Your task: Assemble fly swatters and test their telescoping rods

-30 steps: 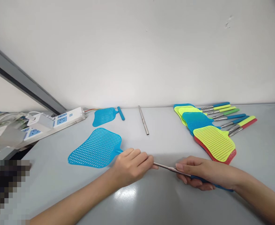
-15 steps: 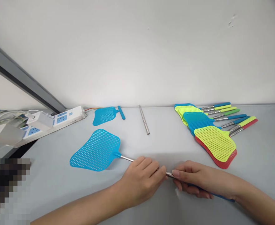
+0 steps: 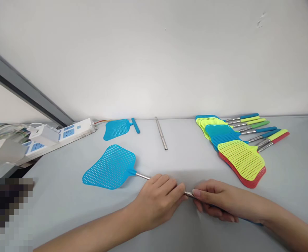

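Observation:
A blue fly swatter (image 3: 112,167) is held in both hands, its perforated head to the left over the table. My left hand (image 3: 160,201) is closed around its metal rod, with a short piece of rod showing on either side of the fingers. My right hand (image 3: 216,199) grips the handle end, thumb on top, close to a ridged metal part. The blue handle is mostly hidden beneath this palm; a bit of it shows under the wrist. Behind lie a loose metal rod (image 3: 161,134), a separate blue swatter head (image 3: 117,129) and a short blue grip (image 3: 135,125).
On the right, several swatters overlap in a pile, a yellow swatter (image 3: 241,160) on top and a red swatter (image 3: 250,183) beneath. A white power strip (image 3: 76,128) with plugs and cables stands at the left edge. The wall (image 3: 154,63) rises behind the table.
The swatter head has turned slightly and moved a little to the right. Both hands stay nearly in place, still on the rod and handle.

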A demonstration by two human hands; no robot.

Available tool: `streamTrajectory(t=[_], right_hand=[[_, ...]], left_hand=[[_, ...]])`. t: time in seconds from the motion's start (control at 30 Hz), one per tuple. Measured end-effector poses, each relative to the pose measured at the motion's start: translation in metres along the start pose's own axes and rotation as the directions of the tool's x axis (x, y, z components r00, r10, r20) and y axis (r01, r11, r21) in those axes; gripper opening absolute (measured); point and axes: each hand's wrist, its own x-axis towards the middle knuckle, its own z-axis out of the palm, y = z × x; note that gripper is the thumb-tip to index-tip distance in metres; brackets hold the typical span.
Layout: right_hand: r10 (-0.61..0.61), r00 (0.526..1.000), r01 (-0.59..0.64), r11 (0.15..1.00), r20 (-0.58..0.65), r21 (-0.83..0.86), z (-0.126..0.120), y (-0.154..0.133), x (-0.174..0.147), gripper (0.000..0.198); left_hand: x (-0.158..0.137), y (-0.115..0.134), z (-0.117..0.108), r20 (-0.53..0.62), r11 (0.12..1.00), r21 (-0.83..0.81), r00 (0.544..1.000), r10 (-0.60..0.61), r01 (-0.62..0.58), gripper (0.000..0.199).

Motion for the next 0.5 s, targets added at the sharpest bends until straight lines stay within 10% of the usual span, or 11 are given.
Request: streamTrajectory(t=[0.5], right_hand=[[0.012,1.0,-0.012,0.999,-0.003,-0.046,-0.0006,-0.0018,-0.0007,0.041]], left_hand=[[-0.0017,-0.0005,0.0027,-0.009,0.995,-0.031,0.995,-0.098,0.098,0.026]])
